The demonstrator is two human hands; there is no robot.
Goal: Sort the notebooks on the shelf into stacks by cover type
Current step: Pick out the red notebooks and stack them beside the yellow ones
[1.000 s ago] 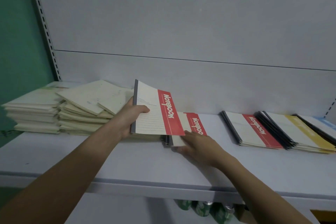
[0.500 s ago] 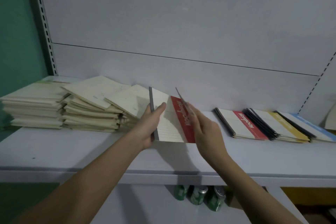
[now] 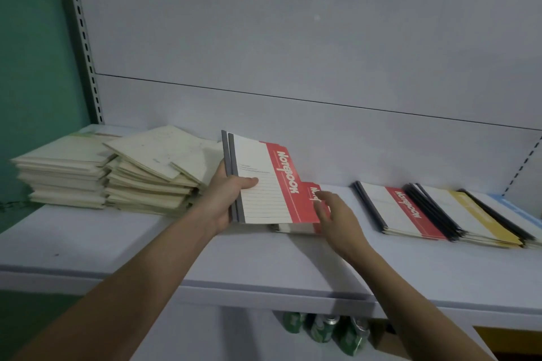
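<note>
My left hand (image 3: 227, 198) grips two red-and-white notebooks (image 3: 264, 182) by their grey spines, tilted up above the shelf (image 3: 146, 249). Under them lies another red notebook (image 3: 312, 193), mostly hidden. My right hand (image 3: 337, 218) hovers over that lying notebook with fingers spread and holds nothing. To the right lie a red-cover stack (image 3: 401, 211), a yellow-cover stack (image 3: 469, 217) and a blue-cover notebook (image 3: 525, 211) at the frame edge. Pale cream notebooks sit in two piles (image 3: 140, 173) at the left.
The white back panel rises right behind the stacks. A slotted upright (image 3: 85, 47) and a green wall (image 3: 32, 67) bound the left side. Green cans (image 3: 319, 328) stand on the level below the shelf edge.
The notebook my right hand was lifting half a second ago has joined the one in my left hand. My right hand has let go and dropped toward the notebook lying below.
</note>
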